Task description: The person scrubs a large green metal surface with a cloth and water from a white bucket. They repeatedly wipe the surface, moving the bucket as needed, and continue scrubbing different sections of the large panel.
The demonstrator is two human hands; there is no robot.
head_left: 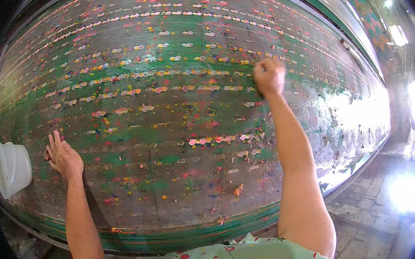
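My left hand (65, 157) is at the near left of a long table (128, 191), palm down with its fingers stretched out, close to a white plastic bucket (15, 169). A small reddish-brown clump (47, 155) shows at the edge of that hand; whether the hand holds it I cannot tell. Farther off, right of the middle, my right hand (269, 78) is closed over the surface and slightly blurred. What its fingers hold, if anything, is hidden. Rows of small pink, white and yellow printed shapes (226, 139) run along the table beneath.
An orange-pink crumb (238, 189) lies near the front, among scattered bits and paint specks. A green strip (168, 243) follows the near edge. At the right, the table shines wet under strong light, beside a paved floor (363, 207).
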